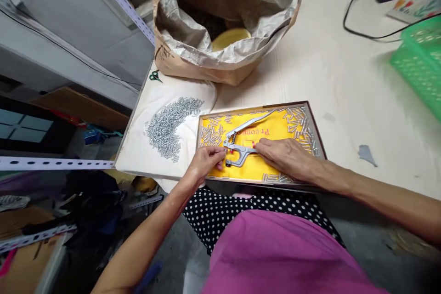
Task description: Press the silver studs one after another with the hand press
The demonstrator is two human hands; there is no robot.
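Grey metal snap-fastener pliers (240, 155) lie over a shallow tray (317, 134) lined with yellow printed sheet (246, 172). My right hand (287, 156) is closed around their lower handle, while the upper handle slants up, spread apart from it. At the left of the C-shaped jaw, my left hand (209, 160) pinches its fingertips together. Whatever it holds there is too small to name. Small silvery metal pieces (211, 133) lie in the tray's left end, with more along its right end and front edge.
A large heap of small metal pieces (168, 124) rests on white cloth to the left. Behind stands an open paper sack (206, 69) with a yellow container (230, 39) inside. Green scissors (155, 76) lie near the table's left edge. A green basket (422, 66) is at right.
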